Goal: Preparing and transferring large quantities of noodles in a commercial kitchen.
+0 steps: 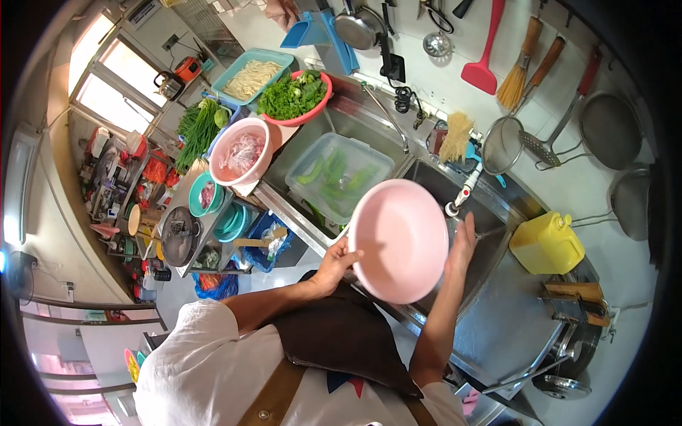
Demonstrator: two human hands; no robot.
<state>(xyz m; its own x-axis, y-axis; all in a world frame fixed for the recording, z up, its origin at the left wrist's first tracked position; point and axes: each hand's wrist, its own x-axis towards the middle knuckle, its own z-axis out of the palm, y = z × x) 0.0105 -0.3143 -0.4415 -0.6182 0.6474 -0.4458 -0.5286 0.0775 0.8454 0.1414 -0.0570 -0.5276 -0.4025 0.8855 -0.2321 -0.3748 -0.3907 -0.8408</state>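
Note:
Over the sink's edge a pink plastic basin (399, 239) is tilted towards me, with nothing visible inside. My left hand (338, 266) grips its left rim, thumb on the inner side. On the right, my right hand (461, 247) is held flat beside the basin wall, fingers straight; whether the palm touches the wall, I cannot tell. Just beyond it sits a white-and-red tap (462, 196) above the right sink bowl (482, 250). In the left bowl stands a translucent plastic tub (367, 152) holding green peppers (335, 175).
Left of the sink stand a pink basin of bagged meat (242, 152), a red basin of leafy greens (295, 98) and a teal tray of noodles (250, 80). A yellow jerrycan (546, 245) and a knife rack (578, 301) are at right. Strainers (610, 130) hang on the wall.

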